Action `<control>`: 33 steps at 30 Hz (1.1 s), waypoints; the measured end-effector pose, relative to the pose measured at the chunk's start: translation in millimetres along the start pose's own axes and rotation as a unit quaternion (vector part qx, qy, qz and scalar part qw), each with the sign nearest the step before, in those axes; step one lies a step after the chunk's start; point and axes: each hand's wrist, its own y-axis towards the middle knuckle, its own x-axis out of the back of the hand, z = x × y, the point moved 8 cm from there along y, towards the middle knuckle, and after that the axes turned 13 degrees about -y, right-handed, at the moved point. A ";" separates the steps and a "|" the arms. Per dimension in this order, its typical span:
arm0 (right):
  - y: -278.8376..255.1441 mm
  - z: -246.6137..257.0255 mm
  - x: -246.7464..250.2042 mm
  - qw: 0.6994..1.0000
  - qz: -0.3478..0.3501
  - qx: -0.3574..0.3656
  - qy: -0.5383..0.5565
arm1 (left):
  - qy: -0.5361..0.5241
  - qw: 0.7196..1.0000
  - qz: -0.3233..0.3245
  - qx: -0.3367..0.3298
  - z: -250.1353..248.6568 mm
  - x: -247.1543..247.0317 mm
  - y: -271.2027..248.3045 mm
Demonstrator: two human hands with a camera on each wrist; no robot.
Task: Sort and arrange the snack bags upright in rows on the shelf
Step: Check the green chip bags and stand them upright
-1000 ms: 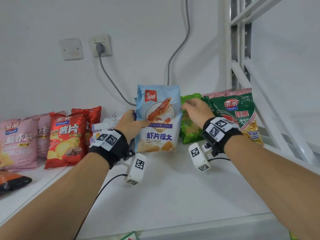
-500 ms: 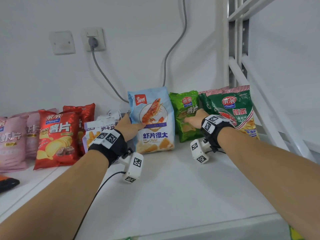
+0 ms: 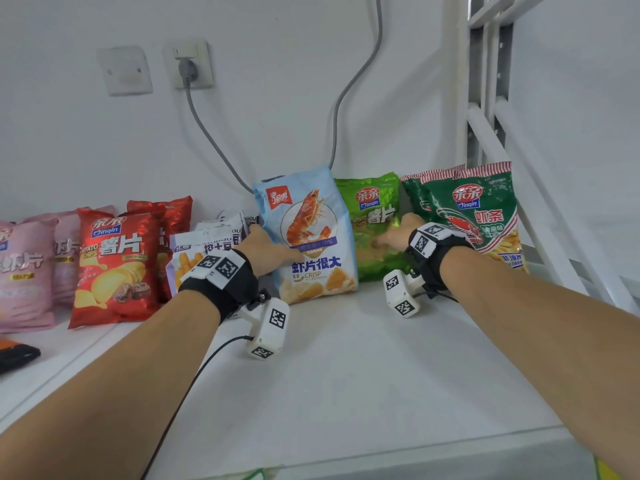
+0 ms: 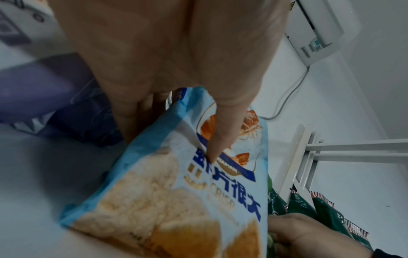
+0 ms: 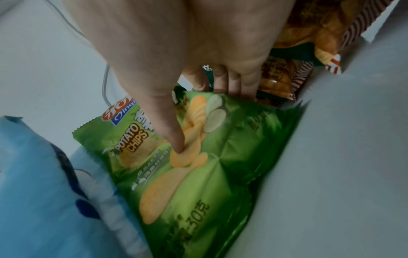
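- Shelf [image 3: 363,375], white, fills the lower middle of the head view; I see the snack bags standing in a row along its back against the wall.
- My left hand [image 3: 263,247] sits just left of centre in the head view and pinches the blue shrimp-chip bag [image 3: 308,237] by its left edge: in the left wrist view the thumb [image 4: 220,136] lies on the printed front, the other fingers go behind the bag.
- The blue shrimp-chip bag stands upright at the centre of the head view, touching the light green chip bag [image 3: 374,230] on its right.
- My right hand [image 3: 398,233], right of centre, pinches the light green chip bag; the right wrist view shows the thumb [image 5: 172,136] pressed on the front and the fingers tucked behind its edge.
- The dark green bag [image 3: 485,209] stands at the right end of the row, just beside the light green one, partly behind my right wrist.
- Left of the blue bag I see small white bags [image 3: 207,244], then red chip bags [image 3: 114,265], then pink bags [image 3: 24,271] at the left edge of the frame.
- A wall socket [image 3: 190,64] with a grey cable [image 3: 214,147] shows at the upper left.
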 end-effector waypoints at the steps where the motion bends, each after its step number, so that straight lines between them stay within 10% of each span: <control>1: -0.1 -1.7 -0.2 1.000 -0.007 -0.004 0.015 | 0.000 1.000 -0.001 0.001 0.5 0.3 1.1; 22: -72.0 27.2 114.1 0.945 -0.233 0.163 0.159 | 0.175 0.982 -0.067 -0.013 -22.1 -1.5 -10.4; 33: -68.3 6.1 110.7 0.902 -0.190 0.180 0.344 | 0.128 0.973 -0.166 -0.096 -58.0 7.0 -22.2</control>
